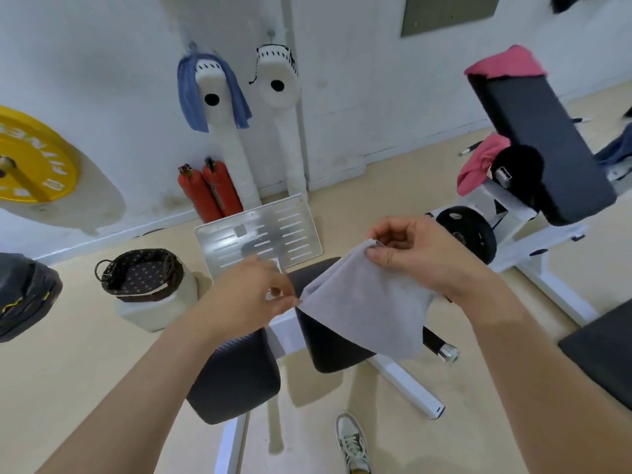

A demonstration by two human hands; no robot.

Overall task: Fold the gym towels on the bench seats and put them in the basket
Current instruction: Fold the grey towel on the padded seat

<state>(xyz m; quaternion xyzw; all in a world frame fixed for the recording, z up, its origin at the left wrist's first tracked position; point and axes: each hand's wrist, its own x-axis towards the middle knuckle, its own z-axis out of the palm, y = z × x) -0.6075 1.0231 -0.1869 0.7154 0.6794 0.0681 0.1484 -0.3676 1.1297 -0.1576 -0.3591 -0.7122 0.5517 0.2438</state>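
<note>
Grey towel [362, 309] pinched at two corners, held edge rising from left hand [249, 295] to right hand [420, 254], basket [143, 292] leftward.

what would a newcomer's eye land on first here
In the centre, the left hand and the right hand each pinch a corner of a grey towel held above the black bench seat. A dark woven basket sits at left, and a pink towel drapes over the upright black pad at upper right.
</note>
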